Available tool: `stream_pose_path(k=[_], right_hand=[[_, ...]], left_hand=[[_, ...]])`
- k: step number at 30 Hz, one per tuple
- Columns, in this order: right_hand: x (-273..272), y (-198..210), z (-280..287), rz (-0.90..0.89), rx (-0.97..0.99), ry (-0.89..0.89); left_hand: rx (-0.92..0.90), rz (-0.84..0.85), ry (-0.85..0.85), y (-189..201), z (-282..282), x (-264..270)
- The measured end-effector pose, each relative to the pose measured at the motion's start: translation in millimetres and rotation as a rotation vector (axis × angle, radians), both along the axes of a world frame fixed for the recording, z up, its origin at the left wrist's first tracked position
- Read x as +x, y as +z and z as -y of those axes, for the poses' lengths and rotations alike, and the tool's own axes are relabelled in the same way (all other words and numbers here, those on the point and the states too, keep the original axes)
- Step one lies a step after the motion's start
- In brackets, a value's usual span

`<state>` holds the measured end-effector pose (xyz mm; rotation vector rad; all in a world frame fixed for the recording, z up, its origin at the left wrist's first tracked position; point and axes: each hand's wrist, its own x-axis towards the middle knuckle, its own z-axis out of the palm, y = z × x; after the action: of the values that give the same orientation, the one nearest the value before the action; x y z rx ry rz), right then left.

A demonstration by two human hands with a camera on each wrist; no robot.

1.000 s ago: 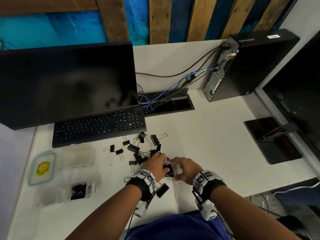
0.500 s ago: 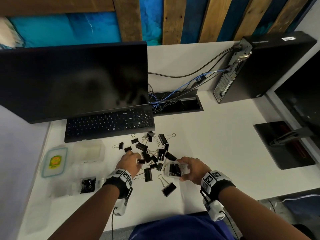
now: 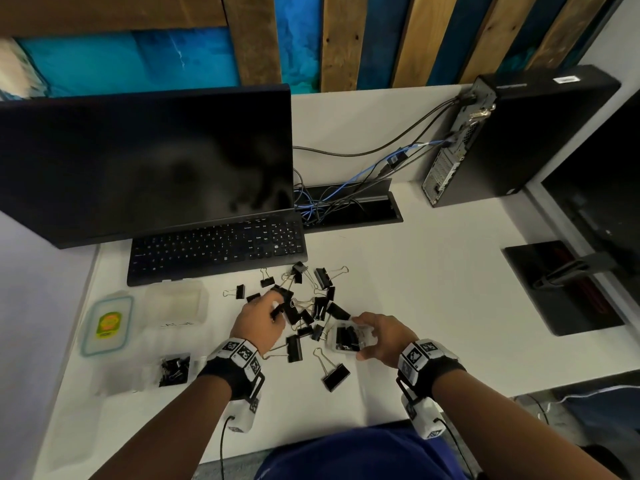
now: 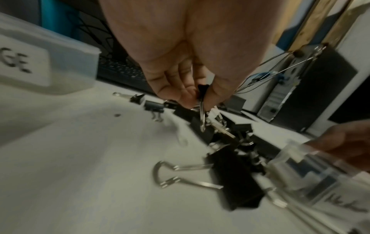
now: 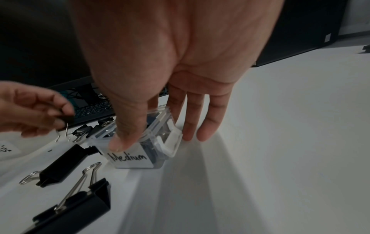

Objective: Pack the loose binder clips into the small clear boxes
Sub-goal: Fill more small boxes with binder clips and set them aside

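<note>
Several black binder clips [image 3: 313,306] lie scattered on the white desk in front of the keyboard. My left hand [image 3: 263,318] pinches one small black clip [image 4: 202,92] between thumb and fingertips, lifted just above the pile. My right hand [image 3: 382,336] grips a small clear box [image 3: 349,337] labelled "Medium" [image 5: 130,158], thumb on its front wall and fingers behind it. The box stands open on the desk and holds several clips. Two large clips [image 3: 335,374] lie near the desk's front.
A black keyboard [image 3: 216,249] and monitor [image 3: 145,161] stand behind the pile. At the left are a lidded container [image 3: 107,325], a frosted box [image 3: 175,301] and a clear box with small clips [image 3: 173,370]. A computer tower [image 3: 519,136] and cables sit at the back right.
My left hand left the box, moved left into the pile and picked up a small clip. My right hand stayed on the Medium box.
</note>
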<state>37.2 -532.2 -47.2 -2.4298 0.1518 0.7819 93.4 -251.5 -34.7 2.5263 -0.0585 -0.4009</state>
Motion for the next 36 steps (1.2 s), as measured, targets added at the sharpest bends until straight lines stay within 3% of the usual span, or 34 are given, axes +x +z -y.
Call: stream_pose_path(k=[3, 7, 14, 21, 28, 36], right_hand=[[-0.4, 0.8, -0.1, 0.004, 0.006, -0.003], [-1.5, 0.3, 0.3, 0.009, 0.012, -0.008], [-1.2, -0.3, 0.4, 0.015, 0.020, 0.015], [-2.0, -3.4, 1.3, 0.028, 0.021, 0.013], [-2.2, -5.2, 2.2, 0.034, 0.043, 0.005], [-1.8, -7.4, 2.9, 0.029, 0.038, 0.022]], left_hand=[[-0.124, 0.046, -0.091, 16.0, 26.2, -1.2], [-0.219, -0.081, -0.167, 25.3, 67.1, -7.7], [0.068, -0.132, -0.413, 5.8, 107.1, -21.8], [0.047, -0.110, -0.477, -4.3, 116.3, -25.2], [-0.024, -0.074, -0.294, -3.2, 101.9, -19.5], [0.032, -0.110, -0.297, -13.2, 108.3, -25.1]])
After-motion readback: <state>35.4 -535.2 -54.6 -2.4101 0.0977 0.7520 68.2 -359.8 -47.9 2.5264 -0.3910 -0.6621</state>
